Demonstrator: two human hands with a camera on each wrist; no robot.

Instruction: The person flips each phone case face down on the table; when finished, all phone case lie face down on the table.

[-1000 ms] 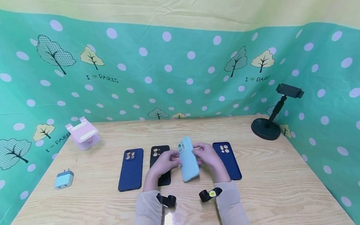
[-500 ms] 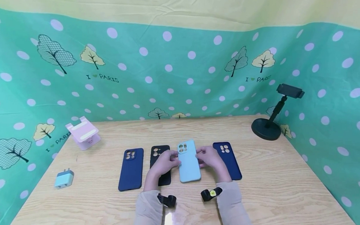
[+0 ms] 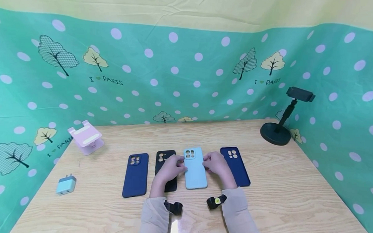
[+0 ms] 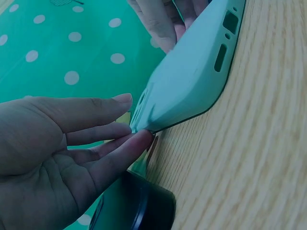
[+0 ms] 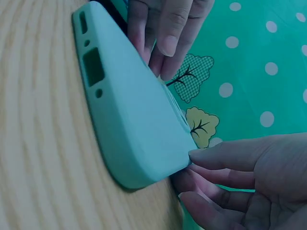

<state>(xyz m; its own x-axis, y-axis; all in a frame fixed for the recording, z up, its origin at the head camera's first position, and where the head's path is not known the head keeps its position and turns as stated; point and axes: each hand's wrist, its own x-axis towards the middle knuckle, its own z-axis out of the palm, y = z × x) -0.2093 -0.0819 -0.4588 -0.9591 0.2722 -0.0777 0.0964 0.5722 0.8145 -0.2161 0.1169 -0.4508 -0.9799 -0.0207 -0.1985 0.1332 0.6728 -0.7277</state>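
The light blue phone case (image 3: 194,167), tilted on edge a second ago, now lies flat, back up, on the wooden table (image 3: 284,181) between the black case (image 3: 166,158) and a navy case (image 3: 237,164). Left hand (image 3: 170,170) and right hand (image 3: 216,165) flank it, straight fingertips touching its long edges.

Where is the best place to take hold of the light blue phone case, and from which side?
Probably by its two long edges near the middle, from above. The light blue phone case lies flat on the table, neighbours close, so only its thin rims offer purchase.
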